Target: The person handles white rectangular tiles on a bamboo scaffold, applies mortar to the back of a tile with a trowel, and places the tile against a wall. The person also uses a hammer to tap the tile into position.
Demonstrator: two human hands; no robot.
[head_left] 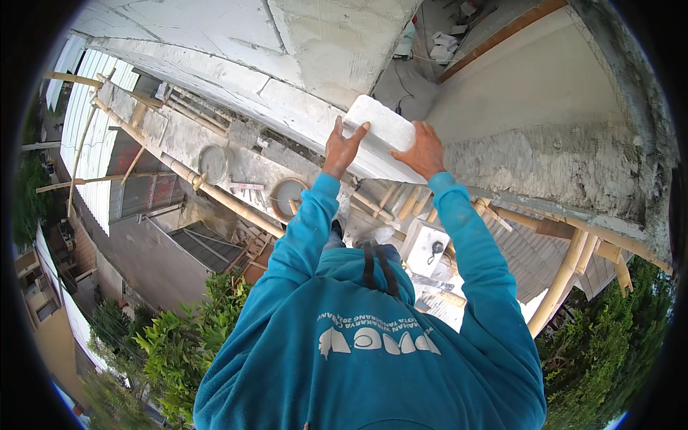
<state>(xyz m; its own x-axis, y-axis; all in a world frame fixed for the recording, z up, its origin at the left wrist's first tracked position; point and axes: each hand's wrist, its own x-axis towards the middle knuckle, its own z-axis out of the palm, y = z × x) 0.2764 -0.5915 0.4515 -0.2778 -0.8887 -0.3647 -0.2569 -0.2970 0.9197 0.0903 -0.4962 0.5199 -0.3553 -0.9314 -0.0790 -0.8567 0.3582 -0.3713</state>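
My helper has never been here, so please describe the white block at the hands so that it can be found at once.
Follow the pale wall across the top of the picture to its right end. There, beyond the teal sleeves, the left hand and right hand grasp the white block. It looks brighter and cleaner than the grey-streaked wall.

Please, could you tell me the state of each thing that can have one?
White block, between both hands
Left hand, fingers spread, at the block
Right hand, gripping the block
Brown-rimmed basin, uncovered, grey inside
Grey basin, uncovered, grey inside
Teal sleeves, down to wrists
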